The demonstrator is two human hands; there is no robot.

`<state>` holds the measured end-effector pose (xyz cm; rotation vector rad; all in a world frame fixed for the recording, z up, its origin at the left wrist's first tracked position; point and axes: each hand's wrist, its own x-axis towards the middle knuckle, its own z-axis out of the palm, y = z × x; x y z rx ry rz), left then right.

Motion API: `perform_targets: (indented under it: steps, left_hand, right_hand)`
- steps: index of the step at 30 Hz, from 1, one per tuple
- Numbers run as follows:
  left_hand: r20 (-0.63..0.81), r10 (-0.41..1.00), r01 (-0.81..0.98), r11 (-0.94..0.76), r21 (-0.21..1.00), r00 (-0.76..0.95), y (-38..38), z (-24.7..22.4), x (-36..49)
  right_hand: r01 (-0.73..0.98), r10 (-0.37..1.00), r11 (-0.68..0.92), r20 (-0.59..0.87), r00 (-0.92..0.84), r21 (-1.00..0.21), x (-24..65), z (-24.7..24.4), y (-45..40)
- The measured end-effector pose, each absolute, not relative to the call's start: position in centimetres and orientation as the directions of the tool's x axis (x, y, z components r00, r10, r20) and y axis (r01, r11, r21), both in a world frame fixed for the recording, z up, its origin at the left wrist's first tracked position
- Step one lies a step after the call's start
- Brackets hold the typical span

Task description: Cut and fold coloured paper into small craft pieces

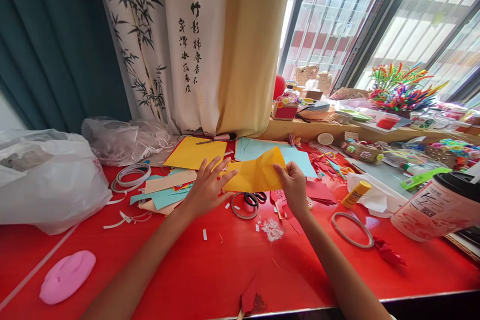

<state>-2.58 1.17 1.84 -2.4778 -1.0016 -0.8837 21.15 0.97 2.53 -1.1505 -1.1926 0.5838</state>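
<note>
A creased yellow sheet of paper (pixel 258 171) is held up above the red table (pixel 180 265). My right hand (pixel 293 187) pinches its right end between thumb and fingers. At the sheet's left end, my left hand (pixel 210 185) has its fingers spread, close to the paper's edge; contact there is unclear. Beneath the sheet lie black-handled scissors (pixel 250 200) and a roll of tape (pixel 240 214). Another yellow sheet (pixel 197 152) rests flat behind my left hand, and light blue paper (pixel 303 159) lies behind the held sheet.
White plastic bag (pixel 52 180) and pink clay (pixel 67 277) at left; tape rolls (pixel 131 177) and paper strips nearby. At right are a glue stick (pixel 356 194), a tape ring (pixel 352 230) and a lidded cup (pixel 437 207). Red paper pieces (pixel 320 192) lie beyond my right hand.
</note>
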Motion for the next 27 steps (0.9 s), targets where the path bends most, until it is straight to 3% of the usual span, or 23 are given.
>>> perform_targets:
  steps: [3,6,10,13,16,20,27]
  left_hand:
    - [0.578,0.534,0.69,-0.72,-0.072,0.617,1.9,1.1,-2.7]
    - [0.542,0.572,0.658,-0.751,0.044,0.616,2.5,0.6,-2.9]
    - [0.529,0.695,0.556,-0.714,0.425,0.488,2.8,0.7,-3.1]
    - [0.483,0.852,0.408,-0.522,0.749,0.203,2.9,1.5,-3.3]
    - [0.347,0.932,0.094,-0.338,0.937,-0.106,3.1,2.4,-3.9]
    - [0.16,0.967,-0.21,-0.201,0.957,-0.198,3.4,3.3,-4.8]
    - [0.188,0.953,-0.225,-0.242,0.944,-0.236,3.8,3.0,-5.0]
  right_hand:
    - [0.079,0.871,0.382,0.387,0.301,-0.921,21.1,2.6,1.0]
    - [-0.001,0.884,0.388,0.372,0.284,-0.922,21.2,2.7,1.0]
    - [-0.069,0.89,0.389,0.356,0.285,-0.919,21.8,2.7,1.3]
    - [-0.159,0.908,0.368,0.318,0.273,-0.916,22.4,2.8,1.7]
    - [-0.236,0.933,0.307,0.242,0.266,-0.922,22.8,2.9,2.0]
    - [-0.305,0.965,0.213,0.15,0.216,-0.928,22.9,3.0,2.2]
    - [-0.302,0.974,0.181,0.128,0.185,-0.936,22.7,2.7,2.4]
